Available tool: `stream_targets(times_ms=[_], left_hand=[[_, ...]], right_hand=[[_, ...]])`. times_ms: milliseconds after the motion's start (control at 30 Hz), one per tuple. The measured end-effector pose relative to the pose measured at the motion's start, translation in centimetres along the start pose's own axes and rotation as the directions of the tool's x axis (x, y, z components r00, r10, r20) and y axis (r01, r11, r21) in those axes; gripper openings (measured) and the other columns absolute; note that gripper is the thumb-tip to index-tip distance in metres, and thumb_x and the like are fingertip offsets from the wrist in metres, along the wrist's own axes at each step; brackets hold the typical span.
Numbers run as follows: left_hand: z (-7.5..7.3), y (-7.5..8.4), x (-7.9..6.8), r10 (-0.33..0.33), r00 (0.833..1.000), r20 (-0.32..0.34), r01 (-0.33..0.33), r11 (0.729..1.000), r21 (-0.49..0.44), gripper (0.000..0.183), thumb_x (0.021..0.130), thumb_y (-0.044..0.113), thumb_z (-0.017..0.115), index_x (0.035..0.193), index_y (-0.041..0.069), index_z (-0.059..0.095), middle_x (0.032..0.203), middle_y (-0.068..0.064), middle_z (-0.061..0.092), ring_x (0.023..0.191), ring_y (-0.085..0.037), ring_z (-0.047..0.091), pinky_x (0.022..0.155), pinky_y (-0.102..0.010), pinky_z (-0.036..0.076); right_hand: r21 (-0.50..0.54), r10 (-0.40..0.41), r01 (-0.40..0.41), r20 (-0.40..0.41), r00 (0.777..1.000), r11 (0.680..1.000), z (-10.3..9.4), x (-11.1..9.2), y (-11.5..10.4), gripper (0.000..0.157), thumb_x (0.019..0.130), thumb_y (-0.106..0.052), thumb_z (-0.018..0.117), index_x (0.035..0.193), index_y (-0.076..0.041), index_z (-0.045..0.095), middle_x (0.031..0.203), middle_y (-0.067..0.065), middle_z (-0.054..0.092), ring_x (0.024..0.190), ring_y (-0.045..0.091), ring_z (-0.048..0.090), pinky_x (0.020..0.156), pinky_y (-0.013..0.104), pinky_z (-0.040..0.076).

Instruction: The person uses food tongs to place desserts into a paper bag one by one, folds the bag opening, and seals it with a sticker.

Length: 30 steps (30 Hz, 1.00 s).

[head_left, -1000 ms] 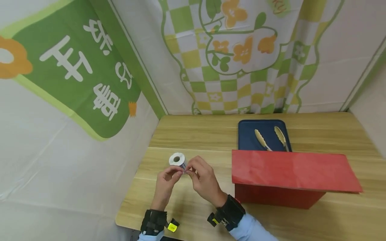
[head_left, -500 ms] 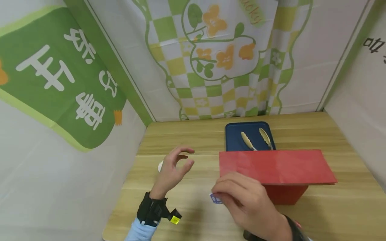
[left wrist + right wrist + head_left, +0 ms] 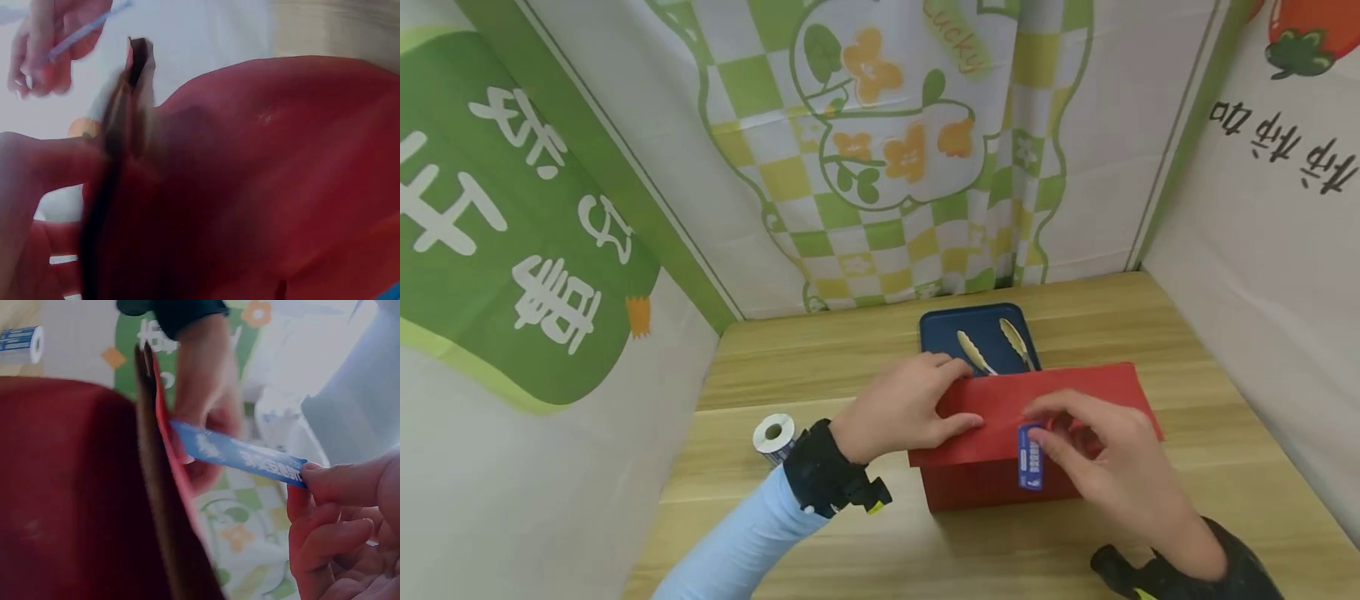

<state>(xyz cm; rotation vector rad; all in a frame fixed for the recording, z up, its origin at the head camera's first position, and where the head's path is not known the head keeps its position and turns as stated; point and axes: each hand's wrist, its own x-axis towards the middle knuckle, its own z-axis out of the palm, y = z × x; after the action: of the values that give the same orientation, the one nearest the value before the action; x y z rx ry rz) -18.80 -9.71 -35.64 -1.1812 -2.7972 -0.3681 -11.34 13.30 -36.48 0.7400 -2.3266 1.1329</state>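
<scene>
My left hand rests on the folded-over top of a red paper bag, its thumb lying on the flap and its fingertips at the back edge. Between thumb and fingers, my right hand pinches one end of a blue sticker with white print. In the head view the sticker hangs in front of the flap's near edge. The right wrist view shows the sticker stretched from the right fingertips toward the flap's edge, its far end overlapping the left hand. Brown lining shows along that edge.
A roll of labels stands on the wooden table to the left, beside the left wrist. Behind the bag lies a dark blue tray with tongs on it. Printed cloth walls surround the table.
The hands were together by the label roll. The right hand has carried the sticker away to the bag; the left hand has followed and come down on the flap. The head view has turned right.
</scene>
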Motion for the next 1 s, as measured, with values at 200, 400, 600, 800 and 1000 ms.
stream_targets(times_ms=[200, 400, 600, 800, 1000], left_hand=[[0.6, 0.6, 0.9, 0.061, 0.998, -0.017, -0.058, 0.991, 0.117, 0.032, 0.085, 0.035, 0.069, 0.102, 0.011, 0.058, 0.082, 0.002, 0.060, 0.069, -0.009, 0.052, 0.056, -0.021, 0.047], [1.7, 0.3, 1.1, 0.092, 0.992, -0.084, -0.072, 0.975, 0.209, 0.026, 0.086, 0.027, 0.070, 0.104, 0.011, 0.060, 0.090, -0.001, 0.065, 0.076, -0.013, 0.055, 0.059, -0.023, 0.051], [2.6, -0.1, 1.1, 0.137, 0.983, -0.120, -0.105, 0.965, 0.238, 0.020, 0.086, 0.024, 0.069, 0.101, 0.013, 0.061, 0.090, 0.001, 0.066, 0.077, -0.012, 0.057, 0.056, -0.024, 0.052], [2.9, -0.2, 1.4, 0.177, 0.977, -0.117, -0.147, 0.963, 0.226, 0.018, 0.087, 0.023, 0.068, 0.101, 0.014, 0.062, 0.089, 0.002, 0.066, 0.079, -0.010, 0.059, 0.057, -0.024, 0.053], [3.1, -0.2, 1.6, 0.234, 0.963, -0.131, -0.198, 0.950, 0.241, 0.016, 0.086, 0.017, 0.068, 0.101, 0.014, 0.063, 0.088, 0.002, 0.066, 0.082, -0.010, 0.063, 0.057, -0.023, 0.053]], right_hand=[[0.007, 0.075, -0.075, 0.033, 0.997, 0.997, 2.3, -0.4, 3.1, 0.039, 0.067, 0.003, 0.081, 0.100, -0.013, 0.066, 0.078, -0.005, 0.064, 0.061, 0.006, 0.050, 0.049, 0.022, 0.045], [-0.040, -0.012, 0.010, -0.041, 0.999, 0.999, 5.1, -0.7, 5.3, 0.039, 0.063, 0.004, 0.083, 0.095, -0.011, 0.066, 0.073, -0.005, 0.059, 0.061, 0.006, 0.047, 0.049, 0.020, 0.044], [-0.168, -0.120, 0.093, -0.158, 0.980, 0.981, 7.3, -1.3, 6.8, 0.039, 0.062, 0.004, 0.083, 0.096, -0.004, 0.066, 0.083, 0.007, 0.069, 0.071, 0.013, 0.059, 0.060, 0.032, 0.057], [-0.270, -0.264, 0.183, -0.302, 0.916, 0.945, 9.0, -1.8, 8.1, 0.020, 0.085, -0.017, 0.071, 0.089, 0.002, 0.067, 0.077, 0.014, 0.069, 0.067, 0.023, 0.065, 0.060, 0.043, 0.058], [-0.357, -0.377, 0.239, -0.389, 0.841, 0.903, 10.1, -1.8, 9.1, 0.028, 0.096, -0.020, 0.056, 0.088, 0.005, 0.066, 0.077, 0.016, 0.067, 0.066, 0.025, 0.061, 0.055, 0.042, 0.057]])
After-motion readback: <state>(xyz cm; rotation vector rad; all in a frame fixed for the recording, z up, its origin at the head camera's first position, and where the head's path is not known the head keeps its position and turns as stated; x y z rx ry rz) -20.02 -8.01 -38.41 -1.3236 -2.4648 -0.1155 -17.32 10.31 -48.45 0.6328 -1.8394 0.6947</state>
